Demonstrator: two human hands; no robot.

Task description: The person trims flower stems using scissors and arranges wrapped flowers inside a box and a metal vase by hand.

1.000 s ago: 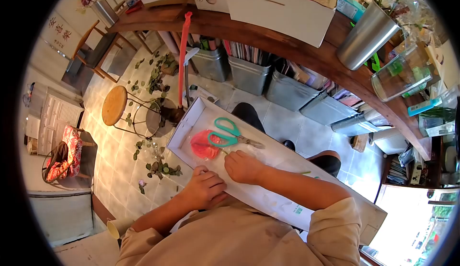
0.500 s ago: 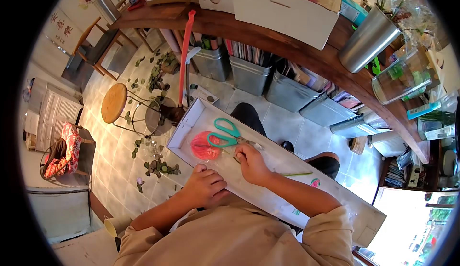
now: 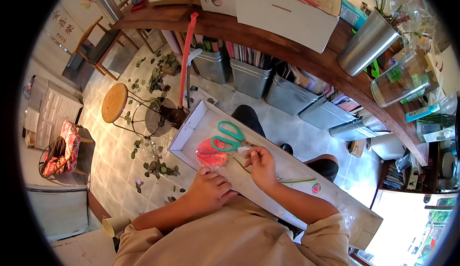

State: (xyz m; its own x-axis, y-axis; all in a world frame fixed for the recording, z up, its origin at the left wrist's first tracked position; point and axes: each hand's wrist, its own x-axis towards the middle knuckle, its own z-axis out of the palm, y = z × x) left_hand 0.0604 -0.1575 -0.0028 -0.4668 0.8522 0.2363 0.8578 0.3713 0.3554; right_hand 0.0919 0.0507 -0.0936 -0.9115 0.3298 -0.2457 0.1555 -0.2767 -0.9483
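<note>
Near the right hand (image 3: 263,165) lie turquoise scissors (image 3: 238,144).

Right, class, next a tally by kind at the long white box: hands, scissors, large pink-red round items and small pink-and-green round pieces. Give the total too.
Hands: 2 (left hand, right hand)
Scissors: 1
Large pink-red round item: 1
Small pink-and-green round piece: 1
Total: 5

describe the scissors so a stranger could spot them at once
Find the long white box near the picture's centre. Toward its left end, beside the right hand, lie the scissors, partly over a red plastic-wrapped bundle. Their two turquoise handle loops set them apart.
</note>
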